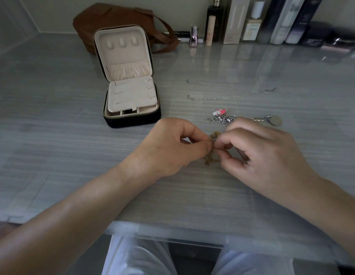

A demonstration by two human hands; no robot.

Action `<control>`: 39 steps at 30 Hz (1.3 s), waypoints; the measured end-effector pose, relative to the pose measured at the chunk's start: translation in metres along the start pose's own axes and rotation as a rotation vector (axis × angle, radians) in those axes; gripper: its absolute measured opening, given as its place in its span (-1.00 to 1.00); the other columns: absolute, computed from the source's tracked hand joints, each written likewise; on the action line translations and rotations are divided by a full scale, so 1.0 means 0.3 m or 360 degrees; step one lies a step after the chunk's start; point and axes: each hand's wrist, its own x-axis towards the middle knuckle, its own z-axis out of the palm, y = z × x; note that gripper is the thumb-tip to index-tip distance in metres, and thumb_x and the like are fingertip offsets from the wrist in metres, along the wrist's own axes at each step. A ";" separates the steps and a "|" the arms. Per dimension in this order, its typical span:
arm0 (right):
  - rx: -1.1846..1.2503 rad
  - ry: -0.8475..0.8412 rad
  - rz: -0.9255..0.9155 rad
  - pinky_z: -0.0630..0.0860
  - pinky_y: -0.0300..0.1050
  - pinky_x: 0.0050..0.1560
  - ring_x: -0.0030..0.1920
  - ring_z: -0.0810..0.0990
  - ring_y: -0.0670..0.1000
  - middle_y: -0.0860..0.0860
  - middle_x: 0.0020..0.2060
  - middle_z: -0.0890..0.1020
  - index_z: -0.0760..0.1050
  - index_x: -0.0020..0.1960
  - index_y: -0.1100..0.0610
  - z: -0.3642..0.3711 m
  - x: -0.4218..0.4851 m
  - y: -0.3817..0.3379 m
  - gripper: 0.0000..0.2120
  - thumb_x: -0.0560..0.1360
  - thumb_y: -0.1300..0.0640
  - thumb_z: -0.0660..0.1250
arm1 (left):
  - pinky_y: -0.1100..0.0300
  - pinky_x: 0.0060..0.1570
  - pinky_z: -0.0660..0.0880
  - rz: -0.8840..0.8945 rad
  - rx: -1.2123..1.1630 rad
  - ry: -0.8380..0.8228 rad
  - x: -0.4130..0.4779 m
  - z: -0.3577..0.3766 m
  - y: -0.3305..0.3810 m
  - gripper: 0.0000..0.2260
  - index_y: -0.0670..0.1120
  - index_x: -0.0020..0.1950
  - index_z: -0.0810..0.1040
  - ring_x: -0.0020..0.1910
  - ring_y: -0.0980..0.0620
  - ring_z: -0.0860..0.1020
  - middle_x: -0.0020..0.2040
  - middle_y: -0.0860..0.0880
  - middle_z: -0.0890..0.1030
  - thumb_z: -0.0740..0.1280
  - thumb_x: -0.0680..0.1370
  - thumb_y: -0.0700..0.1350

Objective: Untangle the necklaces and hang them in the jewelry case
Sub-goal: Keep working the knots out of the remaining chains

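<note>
A tangled gold necklace (213,135) is pinched between my left hand (172,145) and my right hand (262,149) just above the table; most of the chain is hidden by the fingers. Behind my right hand lies a clump of silver chains (222,119) with a pink charm (219,112) and a round silver pendant (276,121). Farther back a thin silver necklace (228,96) lies stretched out on the table. The jewelry case (131,90) stands open at the left, its beige lid upright with three hooks and its inner flap bare.
A brown bag (113,20) sits behind the case. Cosmetic bottles and boxes (252,22) line the back wall at the right. The grey table's front edge (172,229) runs just above my lap.
</note>
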 end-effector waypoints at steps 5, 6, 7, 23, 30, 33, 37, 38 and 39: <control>0.0079 0.0022 0.0134 0.36 -0.21 -0.43 -0.35 0.22 -0.18 -0.03 -0.29 0.56 0.57 -0.24 0.14 0.005 0.001 0.001 -0.85 0.41 0.12 0.27 | 0.40 -0.58 0.21 0.0009 -0.0010 0.0000 -0.002 0.000 0.002 -0.86 -0.06 -0.27 0.58 -0.65 0.22 0.28 -0.64 0.16 0.43 0.40 0.47 -0.24; 0.0113 0.0028 0.0148 0.37 -0.20 -0.43 -0.36 0.23 -0.17 -0.03 -0.29 0.56 0.57 -0.23 0.15 0.005 0.001 0.002 -0.86 0.41 0.12 0.27 | 0.40 -0.58 0.21 0.0011 -0.0013 0.0002 -0.002 -0.001 0.002 -0.87 -0.06 -0.26 0.58 -0.65 0.22 0.28 -0.64 0.16 0.43 0.40 0.47 -0.23; 0.0146 0.0038 0.0161 0.38 -0.19 -0.43 -0.39 0.24 -0.17 -0.03 -0.29 0.56 0.56 -0.23 0.15 0.003 0.000 0.003 -0.86 0.41 0.12 0.28 | 0.39 -0.57 0.22 0.0012 -0.0016 0.0006 -0.002 -0.002 0.001 -0.88 -0.06 -0.26 0.59 -0.65 0.22 0.28 -0.64 0.16 0.44 0.40 0.47 -0.23; 0.0040 0.0153 0.0092 0.37 -0.20 -0.45 -0.34 0.21 -0.21 0.00 -0.31 0.58 0.60 -0.24 0.16 0.025 0.000 0.002 -0.87 0.44 0.15 0.32 | 0.40 -0.56 0.17 -0.0075 -0.0261 0.0030 0.023 0.002 -0.027 -0.86 -0.09 -0.30 0.61 -0.62 0.15 0.25 -0.59 0.05 0.37 0.40 0.45 -0.26; 0.0121 0.0137 0.0137 0.33 -0.26 -0.39 -0.32 0.24 -0.21 -0.02 -0.31 0.57 0.58 -0.24 0.17 0.018 0.000 0.003 -0.89 0.42 0.16 0.33 | 0.40 -0.57 0.19 -0.0034 -0.0193 0.0053 0.018 0.005 -0.020 -0.85 -0.06 -0.31 0.59 -0.64 0.19 0.26 -0.64 0.10 0.38 0.41 0.45 -0.24; 0.0133 0.0140 0.0138 0.37 -0.21 -0.43 -0.34 0.24 -0.20 -0.04 -0.31 0.55 0.58 -0.24 0.16 0.016 0.000 0.003 -0.89 0.41 0.15 0.33 | 0.39 -0.57 0.21 -0.0008 -0.0139 0.0067 0.017 0.007 -0.016 -0.85 -0.04 -0.31 0.58 -0.64 0.21 0.27 -0.64 0.12 0.40 0.41 0.45 -0.23; 0.0138 0.0162 0.0142 0.40 -0.18 -0.45 -0.39 0.25 -0.19 -0.06 -0.32 0.53 0.57 -0.24 0.16 0.015 -0.001 0.002 -0.89 0.41 0.14 0.32 | 0.40 -0.57 0.22 0.0023 -0.0085 0.0091 0.014 0.007 -0.013 -0.85 -0.03 -0.30 0.58 -0.64 0.23 0.28 -0.64 0.16 0.42 0.42 0.45 -0.22; 0.0142 0.0177 0.0150 0.41 -0.18 -0.45 -0.39 0.26 -0.19 -0.06 -0.31 0.53 0.57 -0.24 0.15 0.014 -0.002 0.002 -0.89 0.41 0.15 0.32 | 0.40 -0.56 0.23 0.0027 -0.0080 0.0107 0.015 0.006 -0.014 -0.85 -0.03 -0.30 0.58 -0.63 0.23 0.28 -0.63 0.16 0.43 0.42 0.45 -0.21; 0.0146 0.0193 0.0164 0.41 -0.18 -0.43 -0.39 0.28 -0.18 -0.06 -0.31 0.54 0.56 -0.25 0.15 0.012 -0.003 0.003 -0.90 0.40 0.15 0.32 | 0.40 -0.56 0.23 0.0027 -0.0084 0.0125 0.017 0.003 -0.016 -0.85 -0.03 -0.30 0.59 -0.63 0.23 0.29 -0.63 0.16 0.43 0.42 0.45 -0.21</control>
